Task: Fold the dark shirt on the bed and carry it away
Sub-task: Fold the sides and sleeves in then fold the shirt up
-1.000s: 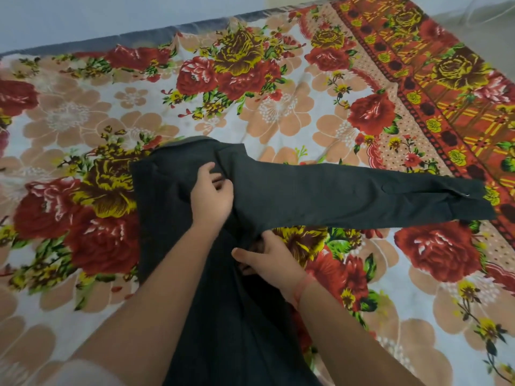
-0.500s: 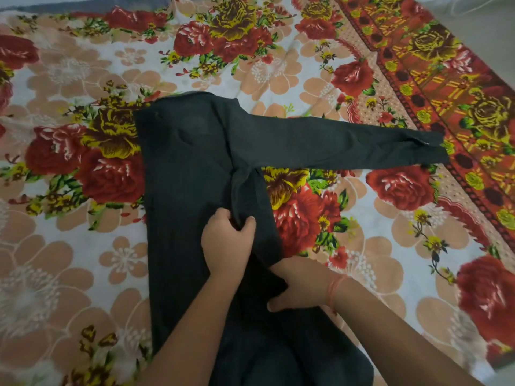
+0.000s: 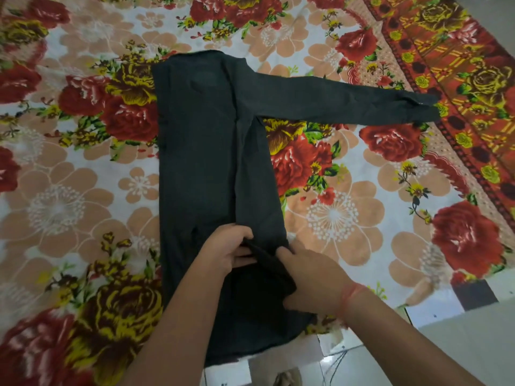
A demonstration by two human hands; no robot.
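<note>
The dark shirt (image 3: pixel 200 151) lies lengthwise on the bed, its right side folded in over the body. One long sleeve stretches out flat to the right, cuff near the red border. My left hand (image 3: pixel 225 250) pinches the folded edge near the hem. Close beside it, my right hand (image 3: pixel 309 277) grips the same fold of cloth, with a red thread around the wrist. The shirt's hem hangs over the bed's near edge, partly hidden by my forearms.
A floral bedsheet (image 3: pixel 83 190) with red, yellow and peach flowers covers the bed. A red patterned border (image 3: pixel 457 59) runs along the right side. White tiled floor (image 3: pixel 459 344) shows past the bed's near right corner.
Both hands have slid down the folded side of the shirt toward the hem, from the armpit area to the lower body. The view has tilted down, showing the bed's near edge and floor.
</note>
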